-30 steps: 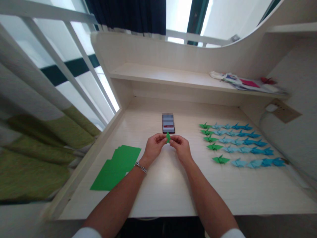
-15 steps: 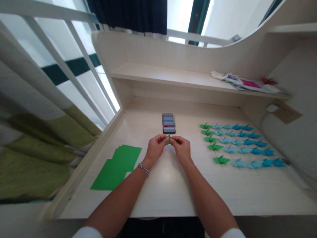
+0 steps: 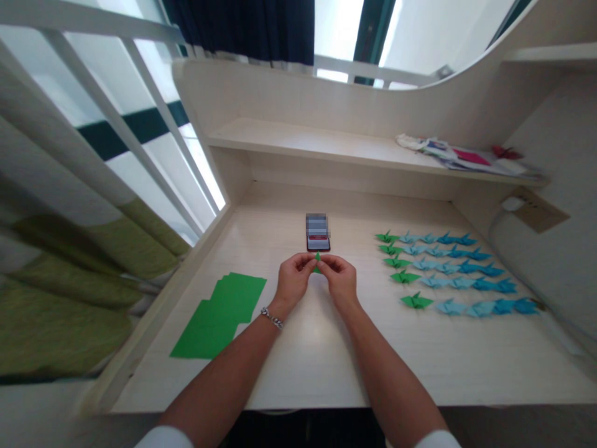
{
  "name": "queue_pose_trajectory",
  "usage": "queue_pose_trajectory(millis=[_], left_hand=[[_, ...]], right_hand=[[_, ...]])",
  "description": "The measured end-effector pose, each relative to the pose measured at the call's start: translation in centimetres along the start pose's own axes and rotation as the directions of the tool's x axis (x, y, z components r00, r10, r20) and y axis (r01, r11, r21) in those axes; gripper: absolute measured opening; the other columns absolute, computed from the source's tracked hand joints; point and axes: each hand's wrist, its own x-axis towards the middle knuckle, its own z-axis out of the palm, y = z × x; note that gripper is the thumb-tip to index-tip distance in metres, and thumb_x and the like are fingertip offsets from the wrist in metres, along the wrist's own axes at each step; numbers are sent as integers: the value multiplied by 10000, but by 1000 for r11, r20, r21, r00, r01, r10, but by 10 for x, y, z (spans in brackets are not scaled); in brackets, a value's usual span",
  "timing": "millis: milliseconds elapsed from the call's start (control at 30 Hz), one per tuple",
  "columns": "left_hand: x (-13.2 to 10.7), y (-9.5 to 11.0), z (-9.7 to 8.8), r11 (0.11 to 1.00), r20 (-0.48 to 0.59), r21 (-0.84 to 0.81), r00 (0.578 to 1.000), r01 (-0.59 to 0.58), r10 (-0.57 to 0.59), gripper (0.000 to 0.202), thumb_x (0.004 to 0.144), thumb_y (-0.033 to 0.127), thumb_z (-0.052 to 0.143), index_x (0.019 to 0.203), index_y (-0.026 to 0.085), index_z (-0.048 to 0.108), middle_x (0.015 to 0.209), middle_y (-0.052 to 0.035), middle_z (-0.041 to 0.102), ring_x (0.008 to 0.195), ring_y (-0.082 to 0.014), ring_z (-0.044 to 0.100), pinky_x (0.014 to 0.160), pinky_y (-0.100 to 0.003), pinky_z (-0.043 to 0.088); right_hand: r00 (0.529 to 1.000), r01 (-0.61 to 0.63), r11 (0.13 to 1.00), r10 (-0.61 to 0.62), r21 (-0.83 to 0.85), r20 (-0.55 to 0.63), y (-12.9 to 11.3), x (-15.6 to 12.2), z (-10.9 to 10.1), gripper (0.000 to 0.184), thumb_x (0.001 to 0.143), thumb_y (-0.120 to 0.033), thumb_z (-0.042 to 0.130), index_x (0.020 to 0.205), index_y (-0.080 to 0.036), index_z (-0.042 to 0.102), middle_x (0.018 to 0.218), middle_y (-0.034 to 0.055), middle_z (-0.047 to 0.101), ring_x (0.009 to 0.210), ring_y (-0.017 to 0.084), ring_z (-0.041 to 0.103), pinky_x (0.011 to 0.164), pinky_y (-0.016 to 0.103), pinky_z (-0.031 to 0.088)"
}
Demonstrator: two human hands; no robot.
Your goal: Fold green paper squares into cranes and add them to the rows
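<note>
Between the fingertips of both hands is a small piece of folded green paper [image 3: 318, 264], mostly hidden by the thumbs. My left hand [image 3: 294, 274] pinches its left side, and a chain bracelet [image 3: 272, 317] circles that wrist. On the right side, my right hand [image 3: 340, 274] pinches the same paper with thumb and forefinger. Just beyond the fingers lies a phone [image 3: 318, 233] with its screen lit. Left of my left forearm are overlapping green paper sheets [image 3: 224, 314], lying flat on the desk.
Several rows of folded paper cranes stand at the right, green cranes [image 3: 416, 301] at the left end and blue cranes [image 3: 480, 309] beside them. Papers [image 3: 466, 155] lie on the raised shelf [image 3: 303, 140] at the back. A cable [image 3: 494, 227] runs down the right wall.
Both hands have shifted very slightly to the left with the folded green paper. Everything else stays where it was.
</note>
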Motion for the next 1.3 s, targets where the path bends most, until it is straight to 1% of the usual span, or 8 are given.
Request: queue_pose_trajectory(millis=[200, 433, 600, 800, 967, 1100, 1233, 1300], left_hand=[[-2, 2, 5, 999, 26, -49, 999, 23, -22, 200, 721, 274, 682, 853, 127, 650, 800, -62, 679, 721, -159, 622, 709, -309, 511], [-3, 1, 5, 991, 40, -126, 999, 36, -31, 284, 678, 226, 716, 908, 144, 570, 788, -32, 642, 717, -140, 616, 683, -276, 501], [-6, 1, 6, 995, 57, -94, 998, 34, -29, 305, 671, 211, 714, 915, 159, 539, 792, -17, 608, 724, -134, 606, 668, -265, 489], [-8, 6, 8, 997, 126, -75, 992, 35, -26, 265, 683, 208, 700, 879, 163, 527, 746, 1, 588, 685, -116, 584, 642, -243, 462], [-4, 5, 5, 994, 40, -100, 998, 54, -50, 317, 659, 224, 715, 887, 166, 502, 744, -3, 608, 684, -126, 602, 637, -244, 470], [1, 2, 0, 991, -48, -115, 996, 74, -80, 364, 637, 234, 729, 917, 160, 508, 735, -12, 635, 666, -134, 615, 635, -251, 478], [2, 2, 0, 976, 28, -152, 988, 153, -151, 418, 616, 277, 749, 971, 133, 581, 729, -32, 663, 647, -142, 611, 626, -265, 476], [2, 3, 1, 971, 80, -142, 980, 194, -185, 380, 605, 306, 756, 916, 127, 628, 714, -32, 664, 637, -143, 600, 608, -262, 470]], right_hand=[[999, -11, 999, 13, 36, -39, 2, 2, -3, 205, 640, -287, 702, 804, -164, 687, 764, 38, 692, 701, 176, 619, 693, 320, 504], [998, 6, 995, 0, 95, -65, 4, 6, -5, 253, 596, -242, 731, 792, -178, 585, 705, -3, 624, 642, 136, 582, 619, 265, 478], [998, -56, 997, 54, 46, 31, 0, 8, -11, 342, 606, -257, 721, 898, -189, 559, 694, -7, 622, 629, 141, 585, 600, 268, 476], [1000, -27, 1000, 27, -5, -4, 2, 10, -15, 290, 566, -261, 742, 763, -189, 543, 645, -26, 598, 576, 126, 564, 555, 251, 458], [991, -122, 992, 120, 39, 56, -3, 6, -11, 408, 576, -320, 756, 917, -184, 576, 714, 10, 662, 629, 146, 607, 607, 278, 481], [960, -231, 973, 232, -28, 158, 1, 5, -12, 331, 581, -351, 755, 812, -154, 624, 639, 14, 647, 563, 130, 580, 543, 246, 446], [968, -182, 979, 195, -91, 158, 8, 7, -16, 254, 600, -364, 736, 703, -154, 639, 577, 15, 639, 528, 133, 567, 532, 250, 436], [971, -151, 980, 172, -131, 165, 10, 8, -17, 240, 605, -362, 728, 697, -155, 651, 605, 27, 658, 549, 143, 579, 545, 258, 442]])
